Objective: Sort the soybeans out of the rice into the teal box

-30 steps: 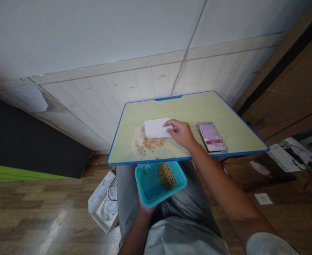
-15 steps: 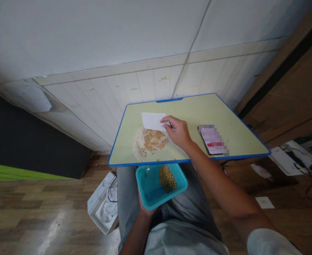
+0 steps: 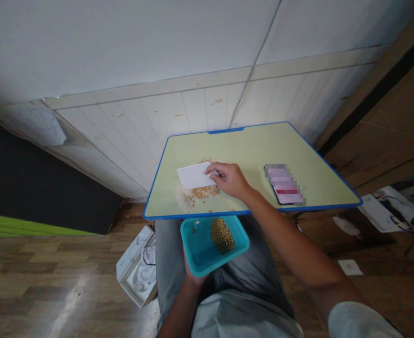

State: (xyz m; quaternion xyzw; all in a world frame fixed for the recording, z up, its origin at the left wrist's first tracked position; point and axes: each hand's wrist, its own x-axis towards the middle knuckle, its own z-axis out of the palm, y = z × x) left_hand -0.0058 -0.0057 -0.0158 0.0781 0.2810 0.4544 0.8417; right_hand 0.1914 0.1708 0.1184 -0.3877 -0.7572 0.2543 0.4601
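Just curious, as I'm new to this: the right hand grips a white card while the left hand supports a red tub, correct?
Not quite: the tub is turquoise, not red, as the head view shows. The left hand does support it, and the right hand grips a white card.

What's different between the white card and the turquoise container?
The white card is thin and flat; the turquoise container has raised sides. The right hand pinches the card over the table; the left hand supports the container, which holds beans, nearer the body. Both are roughly rectangular.
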